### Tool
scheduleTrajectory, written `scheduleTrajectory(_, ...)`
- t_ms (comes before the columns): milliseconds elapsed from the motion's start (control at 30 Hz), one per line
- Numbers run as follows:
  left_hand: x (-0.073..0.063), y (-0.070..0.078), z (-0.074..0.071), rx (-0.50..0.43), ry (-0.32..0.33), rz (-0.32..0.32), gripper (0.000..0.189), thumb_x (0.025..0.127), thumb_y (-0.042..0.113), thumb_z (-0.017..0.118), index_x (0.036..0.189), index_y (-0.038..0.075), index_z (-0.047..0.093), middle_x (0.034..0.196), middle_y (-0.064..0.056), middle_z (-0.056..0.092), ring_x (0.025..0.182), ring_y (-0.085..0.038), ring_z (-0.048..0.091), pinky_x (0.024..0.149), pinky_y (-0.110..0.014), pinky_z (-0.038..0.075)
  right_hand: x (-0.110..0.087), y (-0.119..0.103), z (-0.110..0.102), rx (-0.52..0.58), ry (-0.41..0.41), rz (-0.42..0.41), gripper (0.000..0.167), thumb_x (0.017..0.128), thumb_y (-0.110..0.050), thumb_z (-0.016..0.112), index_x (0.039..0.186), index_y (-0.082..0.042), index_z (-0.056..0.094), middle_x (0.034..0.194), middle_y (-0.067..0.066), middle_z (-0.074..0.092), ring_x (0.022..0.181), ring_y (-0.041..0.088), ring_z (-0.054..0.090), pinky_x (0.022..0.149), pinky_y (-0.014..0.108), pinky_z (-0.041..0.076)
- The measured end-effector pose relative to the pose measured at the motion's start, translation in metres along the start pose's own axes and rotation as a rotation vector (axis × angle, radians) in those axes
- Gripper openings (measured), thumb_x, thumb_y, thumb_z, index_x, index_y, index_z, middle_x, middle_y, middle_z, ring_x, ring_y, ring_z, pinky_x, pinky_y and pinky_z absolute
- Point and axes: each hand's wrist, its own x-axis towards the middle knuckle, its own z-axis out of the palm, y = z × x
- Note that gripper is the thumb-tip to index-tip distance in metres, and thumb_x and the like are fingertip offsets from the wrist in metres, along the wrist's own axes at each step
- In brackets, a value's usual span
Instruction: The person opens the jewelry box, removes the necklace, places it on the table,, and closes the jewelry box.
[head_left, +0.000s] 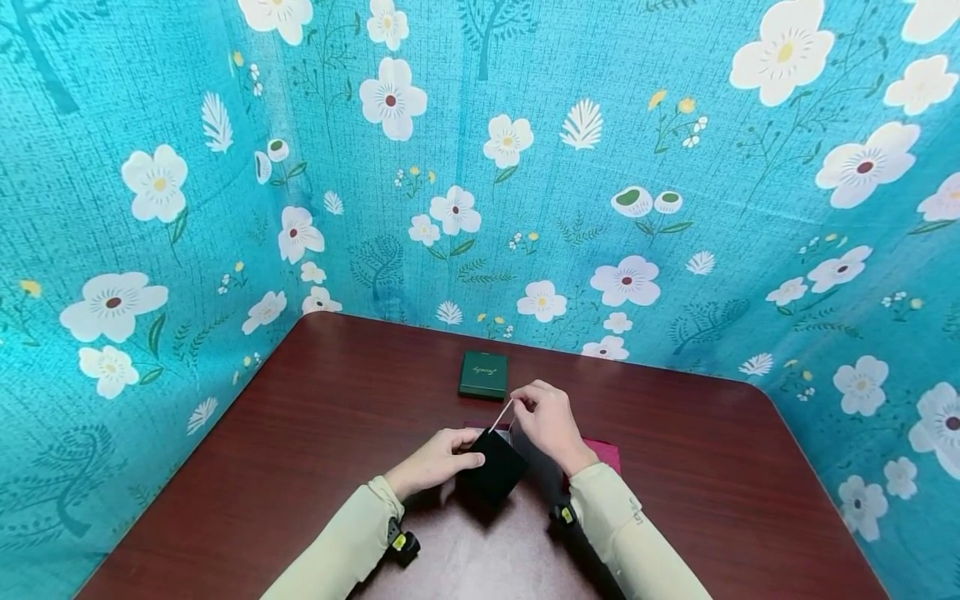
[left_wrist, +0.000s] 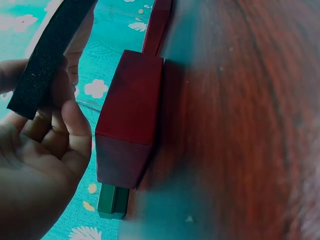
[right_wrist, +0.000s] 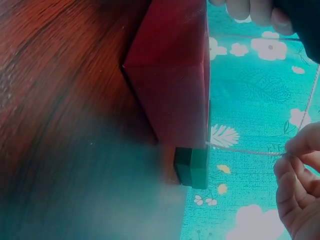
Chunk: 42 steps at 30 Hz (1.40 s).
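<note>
My left hand [head_left: 438, 460] holds a flat black square pad [head_left: 495, 468] by its edge, thumb on the face, tilted above the table. My right hand [head_left: 549, 421] pinches a thin chain [right_wrist: 311, 95] between thumb and fingertip. One strand runs from those fingers to the black pad; another leads down toward the rim of a dark red box [right_wrist: 172, 95]. That box [left_wrist: 130, 100] stands on the table under the hands, mostly hidden by the pad in the head view. Its inside cannot be seen.
A closed dark green box [head_left: 483, 374] with lettering lies behind the hands. A red piece [head_left: 603, 454] rests on the table, partly under the right wrist. The brown table [head_left: 360, 375] meets a blue flowered cloth [head_left: 450, 275] along its back and sides.
</note>
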Motion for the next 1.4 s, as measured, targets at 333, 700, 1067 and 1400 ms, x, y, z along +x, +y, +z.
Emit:
scheduleTrajectory(333, 0.000, -0.001, 0.000, -0.030, -0.011, -0.012, 0.026, 0.092, 0.013, 0.058, 0.117, 0.005, 0.062, 0.100, -0.002, 0.067, 0.087, -0.007, 0.058, 0.081, -0.026, 0.045, -0.004, 0.006, -0.003, -0.028, 0.010, 0.061, 0.009, 0.082, -0.005, 0.068, 0.084, -0.010, 0.075, 0.078, -0.003, 0.063, 0.062, 0.007, 0.055, 0.060, 0.025, 0.049)
scheduleTrajectory(700, 0.000, 0.001, 0.000, -0.015, -0.012, 0.008, 0.028, 0.091, 0.002, 0.055, 0.119, 0.002, 0.060, 0.102, -0.005, 0.066, 0.086, -0.007, 0.059, 0.080, -0.025, 0.045, -0.003, 0.011, -0.004, -0.057, 0.031, 0.075, 0.010, 0.082, -0.005, 0.067, 0.083, -0.010, 0.075, 0.076, -0.003, 0.064, 0.060, 0.007, 0.054, 0.058, 0.026, 0.048)
scheduleTrajectory(1067, 0.000, -0.004, -0.001, -0.026, 0.014, -0.010, 0.029, 0.086, 0.006, 0.056, 0.114, 0.006, 0.064, 0.098, 0.001, 0.066, 0.082, -0.007, 0.059, 0.081, -0.024, 0.044, -0.002, 0.012, -0.006, -0.058, 0.049, 0.138, 0.010, 0.083, -0.006, 0.065, 0.080, -0.010, 0.075, 0.075, -0.001, 0.064, 0.064, 0.013, 0.058, 0.061, 0.030, 0.050)
scheduleTrajectory(1400, -0.001, -0.003, -0.002, -0.081, 0.010, -0.004, 0.027, 0.092, 0.007, 0.058, 0.118, -0.001, 0.061, 0.102, -0.008, 0.068, 0.088, -0.007, 0.060, 0.082, -0.024, 0.045, -0.003, 0.020, -0.007, -0.093, 0.075, 0.162, 0.008, 0.081, -0.006, 0.067, 0.082, -0.005, 0.075, 0.076, 0.002, 0.066, 0.069, 0.019, 0.061, 0.064, 0.036, 0.051)
